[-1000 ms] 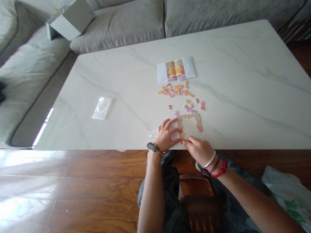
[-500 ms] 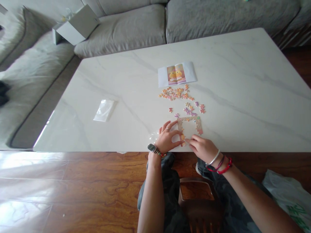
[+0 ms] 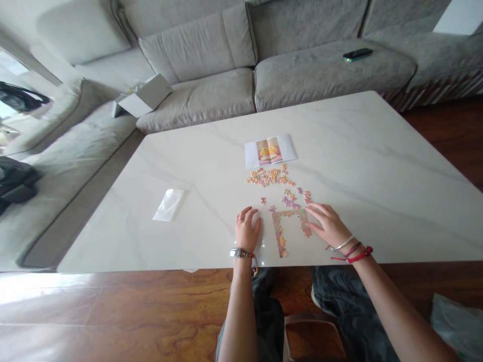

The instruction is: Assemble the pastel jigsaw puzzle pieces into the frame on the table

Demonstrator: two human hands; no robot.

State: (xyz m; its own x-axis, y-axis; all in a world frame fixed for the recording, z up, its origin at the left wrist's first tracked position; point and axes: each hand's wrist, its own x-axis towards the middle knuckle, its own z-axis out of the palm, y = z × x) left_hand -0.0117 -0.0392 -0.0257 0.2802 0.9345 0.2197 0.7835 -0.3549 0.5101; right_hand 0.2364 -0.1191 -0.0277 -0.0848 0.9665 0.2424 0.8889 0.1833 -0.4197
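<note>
Apparently you're building the pinkish, three-sided jigsaw border (image 3: 278, 234); left hand (image 3: 247, 233) half-curled, right hand (image 3: 329, 222) spread, both seemingly empty; near side wants closing next.

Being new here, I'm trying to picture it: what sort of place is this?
Probably a living room: a gray sofa stands behind a marble-patterned table, where a partly assembled jigsaw lies.

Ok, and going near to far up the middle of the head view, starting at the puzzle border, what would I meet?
Partly joined puzzle border → cluster of purple pieces → orange-and-pink heap → picture sheet → gray sofa.
</note>
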